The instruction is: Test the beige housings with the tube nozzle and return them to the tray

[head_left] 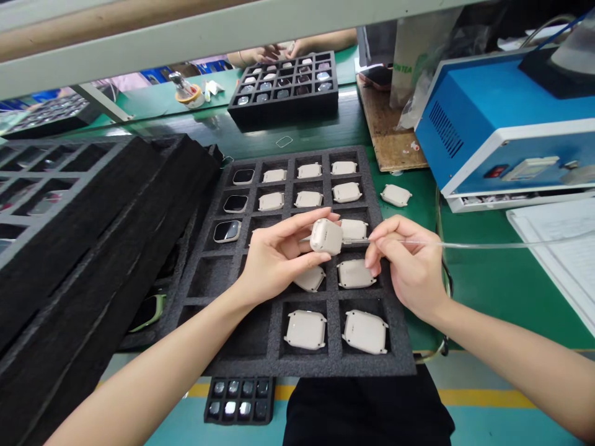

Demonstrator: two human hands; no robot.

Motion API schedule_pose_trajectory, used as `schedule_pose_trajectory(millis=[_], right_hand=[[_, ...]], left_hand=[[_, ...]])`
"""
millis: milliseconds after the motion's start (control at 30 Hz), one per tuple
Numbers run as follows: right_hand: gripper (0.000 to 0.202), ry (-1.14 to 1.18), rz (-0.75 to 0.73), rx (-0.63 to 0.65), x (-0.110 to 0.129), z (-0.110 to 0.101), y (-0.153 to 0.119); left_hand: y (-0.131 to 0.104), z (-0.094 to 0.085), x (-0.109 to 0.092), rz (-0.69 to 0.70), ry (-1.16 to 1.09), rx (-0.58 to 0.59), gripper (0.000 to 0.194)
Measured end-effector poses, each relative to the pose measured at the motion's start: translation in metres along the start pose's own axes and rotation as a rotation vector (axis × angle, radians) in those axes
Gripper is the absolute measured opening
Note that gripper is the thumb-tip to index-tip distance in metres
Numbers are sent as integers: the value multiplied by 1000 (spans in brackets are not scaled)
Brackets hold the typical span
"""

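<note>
My left hand (274, 254) grips a cream watch case (326, 236) between thumb and fingers, raised above a black foam tray (331, 334). Pinched in my right hand (409, 260) is a thin needle-like tip (356, 241) on a clear tube (488, 246); the tip reaches the watch case's right edge, and I cannot tell whether it touches. Cream watch cases (305, 329) lie in several compartments of the tray. Down its left column sit watches with dark screens (227, 231). My left hand and forearm hide some compartments.
Stacked black foam trays (116, 204) rise at the left. A blue machine (502, 118) with a red switch stands right, near papers (558, 241). One loose watch case (396, 195) lies on the green table. Across, a co-worker's hands (264, 54) are behind another filled tray (286, 102). A shelf beam (186, 46) crosses overhead.
</note>
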State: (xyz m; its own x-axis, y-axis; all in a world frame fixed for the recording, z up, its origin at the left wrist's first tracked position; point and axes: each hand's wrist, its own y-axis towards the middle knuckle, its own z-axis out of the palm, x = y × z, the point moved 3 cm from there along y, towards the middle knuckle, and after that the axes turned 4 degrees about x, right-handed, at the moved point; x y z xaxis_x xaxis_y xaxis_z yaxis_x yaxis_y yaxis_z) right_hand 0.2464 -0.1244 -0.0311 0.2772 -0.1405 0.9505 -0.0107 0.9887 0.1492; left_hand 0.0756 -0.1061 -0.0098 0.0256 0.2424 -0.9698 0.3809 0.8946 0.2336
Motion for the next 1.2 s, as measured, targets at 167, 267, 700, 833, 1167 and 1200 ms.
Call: schedule_pose_trajectory(millis=[167, 267, 700, 833, 1167, 1200], right_hand=[[11, -5, -7, 21, -1, 0, 0], [10, -15, 15, 17, -1, 0, 0], [3, 86, 80, -11, -7, 4, 7], [4, 111, 79, -7, -9, 5, 7], [6, 114, 66, -5, -8, 4, 7], [6, 113, 67, -5, -8, 5, 7]], left_hand=[[-1, 0, 1, 1, 9, 8, 49], [0, 0, 1, 1, 18, 18, 48], [1, -6, 6, -106, 141, 52, 43], [0, -7, 5, -107, 152, 55, 43], [0, -8, 7, -116, 126, 59, 45], [0, -8, 6, -116, 124, 59, 45]])
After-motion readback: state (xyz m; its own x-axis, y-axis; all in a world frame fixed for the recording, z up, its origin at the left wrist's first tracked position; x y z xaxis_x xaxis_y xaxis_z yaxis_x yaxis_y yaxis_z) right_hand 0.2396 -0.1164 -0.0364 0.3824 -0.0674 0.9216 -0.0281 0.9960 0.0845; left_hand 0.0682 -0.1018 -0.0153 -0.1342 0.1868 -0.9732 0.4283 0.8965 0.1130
